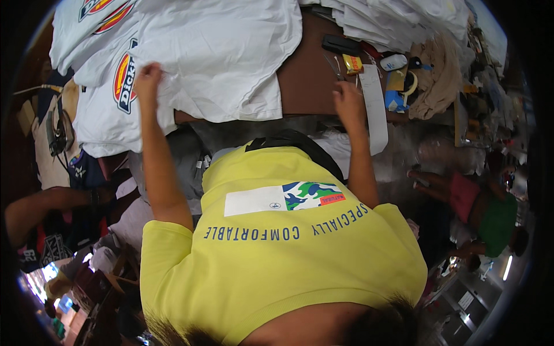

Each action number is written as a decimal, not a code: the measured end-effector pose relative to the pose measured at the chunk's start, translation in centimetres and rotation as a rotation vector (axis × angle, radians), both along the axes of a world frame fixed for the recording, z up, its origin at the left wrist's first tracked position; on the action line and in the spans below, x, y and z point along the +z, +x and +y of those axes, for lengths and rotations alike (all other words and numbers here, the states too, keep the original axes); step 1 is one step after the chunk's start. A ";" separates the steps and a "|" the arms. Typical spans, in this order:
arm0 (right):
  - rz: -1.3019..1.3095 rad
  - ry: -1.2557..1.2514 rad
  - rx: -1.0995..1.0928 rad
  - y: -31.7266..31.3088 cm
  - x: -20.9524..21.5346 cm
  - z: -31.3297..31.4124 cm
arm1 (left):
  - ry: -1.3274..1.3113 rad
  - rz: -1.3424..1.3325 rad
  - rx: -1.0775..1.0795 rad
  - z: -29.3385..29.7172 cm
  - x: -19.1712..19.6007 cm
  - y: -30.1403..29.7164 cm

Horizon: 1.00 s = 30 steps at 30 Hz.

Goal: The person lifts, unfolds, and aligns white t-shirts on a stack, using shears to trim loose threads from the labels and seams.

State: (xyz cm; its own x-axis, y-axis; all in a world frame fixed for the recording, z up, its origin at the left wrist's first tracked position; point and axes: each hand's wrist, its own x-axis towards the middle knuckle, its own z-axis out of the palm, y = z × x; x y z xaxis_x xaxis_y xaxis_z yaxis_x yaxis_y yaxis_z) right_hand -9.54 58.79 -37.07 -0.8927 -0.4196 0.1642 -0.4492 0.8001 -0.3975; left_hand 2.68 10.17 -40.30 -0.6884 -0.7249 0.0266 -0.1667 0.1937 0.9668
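Observation:
A white T-shirt (pixel 225 63) with a red, yellow and blue printed logo lies spread on the brown table. My left hand (pixel 148 83) is over the shirt beside the logo, its fingers curled in and slightly blurred. Whether fabric is pinched in them cannot be made out. To the right of the shirt, my right hand (pixel 350 106) is by the table's near edge. Its fingers are bent round the near end of a small pair of scissors (pixel 333 67), whose thin blades point away from me. A long white paper strip (pixel 375 109) hangs over the edge beside this hand.
White shirts (pixel 398 20) are piled at the far right, and more printed shirts (pixel 92 34) lie at the far left. A black case (pixel 340 44), a yellow packet (pixel 352 63), a tape roll (pixel 410 83) and brown cloth (pixel 435 81) sit right. Other people (pixel 499 225) are nearby.

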 end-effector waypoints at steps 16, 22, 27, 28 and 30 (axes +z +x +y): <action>-0.919 -0.265 -0.144 -1.4 0.2 1.9 | 0.646 -0.204 -0.031 18.8 -0.2 4.0; -1.148 -0.936 0.146 1.9 1.3 -2.4 | 0.546 -0.373 -0.210 17.4 -0.9 2.7; -1.121 -0.765 0.108 4.7 2.7 -5.8 | 1.080 0.094 -0.107 18.4 0.2 3.5; -1.024 -0.721 0.175 5.0 1.8 -5.9 | 1.072 0.062 -0.112 18.7 0.4 3.5; -0.833 -0.627 0.304 5.7 0.3 -6.5 | 1.057 -0.002 -0.121 19.0 0.6 3.5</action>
